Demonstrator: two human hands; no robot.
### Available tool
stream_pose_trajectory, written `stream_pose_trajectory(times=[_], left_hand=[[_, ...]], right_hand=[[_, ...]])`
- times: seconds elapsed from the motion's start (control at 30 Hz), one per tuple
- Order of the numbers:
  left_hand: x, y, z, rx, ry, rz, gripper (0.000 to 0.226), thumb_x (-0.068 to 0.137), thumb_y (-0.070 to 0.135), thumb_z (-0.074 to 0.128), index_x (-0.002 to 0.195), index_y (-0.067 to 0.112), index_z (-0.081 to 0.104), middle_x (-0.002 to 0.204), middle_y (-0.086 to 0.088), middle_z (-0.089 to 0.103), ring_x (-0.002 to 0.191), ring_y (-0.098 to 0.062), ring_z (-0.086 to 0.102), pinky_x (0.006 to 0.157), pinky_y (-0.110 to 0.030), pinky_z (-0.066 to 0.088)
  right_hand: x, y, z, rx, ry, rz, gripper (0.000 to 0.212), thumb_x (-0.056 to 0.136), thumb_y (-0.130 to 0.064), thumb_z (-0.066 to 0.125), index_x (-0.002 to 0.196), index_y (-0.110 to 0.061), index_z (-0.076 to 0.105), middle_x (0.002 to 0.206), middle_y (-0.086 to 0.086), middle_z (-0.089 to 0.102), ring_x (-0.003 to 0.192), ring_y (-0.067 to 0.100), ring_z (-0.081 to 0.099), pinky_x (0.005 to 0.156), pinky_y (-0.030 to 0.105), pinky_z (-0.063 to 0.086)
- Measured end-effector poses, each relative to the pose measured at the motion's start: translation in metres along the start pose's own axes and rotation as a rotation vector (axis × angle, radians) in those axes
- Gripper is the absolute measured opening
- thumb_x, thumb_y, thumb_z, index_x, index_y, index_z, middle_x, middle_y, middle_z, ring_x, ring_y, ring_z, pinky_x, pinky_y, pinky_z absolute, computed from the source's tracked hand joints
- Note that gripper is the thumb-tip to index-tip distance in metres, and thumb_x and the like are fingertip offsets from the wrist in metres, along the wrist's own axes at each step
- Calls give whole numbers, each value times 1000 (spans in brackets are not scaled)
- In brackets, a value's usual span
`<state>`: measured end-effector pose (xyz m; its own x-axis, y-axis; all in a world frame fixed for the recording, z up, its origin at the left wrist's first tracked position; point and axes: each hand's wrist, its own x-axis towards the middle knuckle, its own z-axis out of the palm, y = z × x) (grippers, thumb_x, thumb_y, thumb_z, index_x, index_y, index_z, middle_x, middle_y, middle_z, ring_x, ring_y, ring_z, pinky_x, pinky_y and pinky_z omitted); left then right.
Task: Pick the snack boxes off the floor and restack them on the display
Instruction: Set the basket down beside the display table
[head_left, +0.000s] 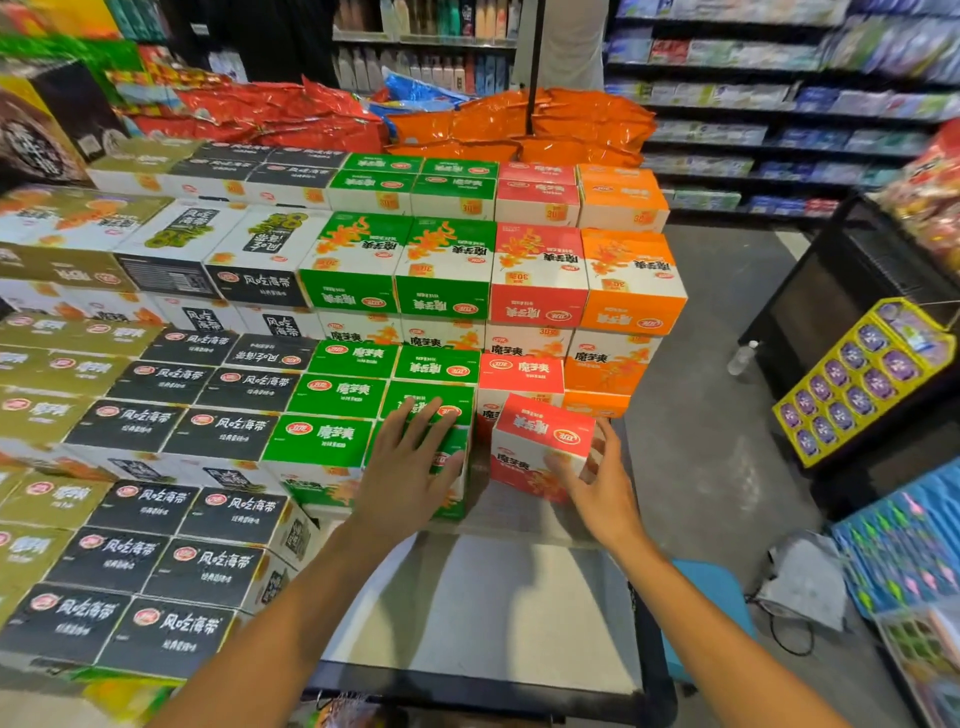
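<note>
Two hands are up at the front of the display, and I'm watching both from above. My right hand grips a red-and-white cardboard snack box, fingers curled round its right side and thumb on its front face; that box sits tilted, its near end above the pale shelf board, just beside the green stack and in front of another red box in the row behind. My left hand lies flat with straight, spread fingers on top of a green-and-white cardboard snack box at the front corner of the green rows, pressing it and holding nothing.

Left of that I see more green boxes, then a wide block of black cartons with white lettering, and olive-green cartons at the far left edge. Behind the red box, the stack climbs in tiers: green, red and orange cardboard boxes side by side. Shiny red and orange foil bags are heaped at the very top.

Off to the right, on the grey floor, a clear plastic bottle stands near a black rack. A yellow tray of purple packets leans against that rack.
</note>
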<state>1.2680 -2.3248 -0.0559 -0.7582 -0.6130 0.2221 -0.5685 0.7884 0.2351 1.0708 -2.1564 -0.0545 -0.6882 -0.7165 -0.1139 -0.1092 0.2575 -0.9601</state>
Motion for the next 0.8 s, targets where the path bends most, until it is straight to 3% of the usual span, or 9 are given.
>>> stream_pose_trajectory(times=[0.1, 0.2, 0.33, 0.43, 0.53, 0.63, 0.73, 0.8], left_hand=[[-1, 1, 1, 0, -8, -6, 61, 102, 55, 26, 150, 22, 43, 156, -3, 41, 150, -32, 23, 117, -56, 27], [-1, 1, 3, -10, -15, -2, 64, 102, 56, 22, 151, 21, 41, 157, -5, 39, 150, -33, 22, 119, -56, 24], [0, -3, 7, -9, -22, 1, 64, 102, 57, 23, 151, 20, 41, 157, -7, 39, 150, -35, 22, 120, -55, 21], [-1, -4, 10, 22, -9, 36, 60, 103, 52, 29, 153, 20, 37, 160, -8, 33, 151, -37, 16, 123, -52, 12], [-1, -5, 9, 55, -42, 51, 64, 102, 55, 22, 158, 22, 23, 165, -6, 17, 153, -35, 3, 123, -48, -1], [-2, -6, -2, 29, -86, 66, 69, 99, 57, 14, 159, 22, 16, 166, -6, 11, 153, -34, 1, 123, -49, 0], [0, -16, -2, 9, -204, 136, 68, 102, 57, 13, 154, 19, 35, 163, -13, 20, 152, -40, 9, 123, -56, 7], [0, -19, -10, -86, -223, 142, 59, 104, 52, 29, 146, 17, 49, 160, -13, 29, 152, -36, 14, 123, -55, 10]], right_hand=[[-8, 3, 11, -6, -27, 148, 75, 96, -56, 51, 156, -29, 16, 142, -8, 51, 132, 14, 50, 109, 38, 38], [-7, -4, 33, -28, -38, 207, 67, 98, -62, 34, 154, -27, 22, 129, -10, 52, 131, 23, 51, 110, 42, 35], [7, -15, 61, 96, -33, 243, 51, 101, -57, 35, 143, -29, 24, 122, -11, 57, 119, 16, 56, 98, 34, 40], [12, -12, 65, 117, -23, 252, 46, 102, -58, 34, 139, -35, 20, 120, -13, 57, 114, 11, 55, 102, 35, 41], [3, -19, 63, 100, -57, 272, 56, 99, -64, 38, 144, -34, 24, 135, -8, 55, 122, 12, 50, 111, 36, 31], [-22, -29, 57, 47, 36, 230, 63, 104, -47, 44, 156, -26, 16, 150, -4, 41, 132, 13, 39, 108, 35, 28], [-60, -22, 47, -33, 50, 190, 77, 99, -44, 55, 160, -25, 11, 163, -3, 25, 147, 20, 30, 114, 41, 28], [-88, -15, 33, -121, 19, 181, 79, 95, -47, 59, 159, -24, 19, 163, -1, 28, 147, 23, 33, 112, 37, 32]])
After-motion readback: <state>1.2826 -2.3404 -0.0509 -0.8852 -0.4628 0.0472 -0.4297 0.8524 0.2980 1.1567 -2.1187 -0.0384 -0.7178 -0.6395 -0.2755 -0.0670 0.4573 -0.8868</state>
